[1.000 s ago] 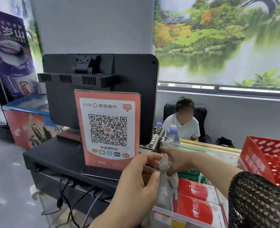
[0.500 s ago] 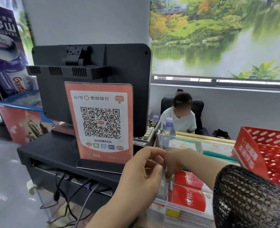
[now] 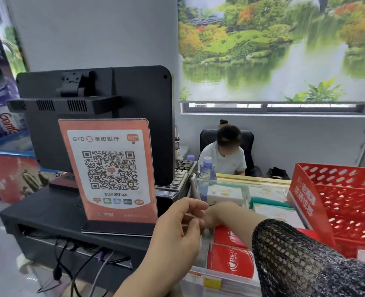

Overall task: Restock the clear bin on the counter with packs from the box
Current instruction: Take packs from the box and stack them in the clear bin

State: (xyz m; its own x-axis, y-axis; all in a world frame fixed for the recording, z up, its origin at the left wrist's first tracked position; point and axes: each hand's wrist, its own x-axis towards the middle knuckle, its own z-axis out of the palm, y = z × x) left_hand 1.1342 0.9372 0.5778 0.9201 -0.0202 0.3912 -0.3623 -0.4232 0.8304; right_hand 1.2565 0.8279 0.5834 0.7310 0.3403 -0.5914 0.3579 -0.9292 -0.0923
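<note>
The left hand (image 3: 177, 234) is curled, thumb against fingertips, and seems to pinch the edge of a thin clear pack (image 3: 190, 218), though the wrapper is almost invisible. The right hand (image 3: 214, 217), just beyond it, reaches down into the clear bin (image 3: 211, 282). Its fingers are hidden, so whether it grips anything cannot be told. Red packs (image 3: 230, 262) already lie in the bin below and right of both hands. The main risk is that the slippery wrapper slides out of so light a pinch, or catches on the bin's near wall and drops outside it. The QR sign (image 3: 110, 168) stands just left of the left hand and a careless wrist could tip it. A water bottle (image 3: 207, 179) stands just beyond the right hand and could be knocked over.
</note>
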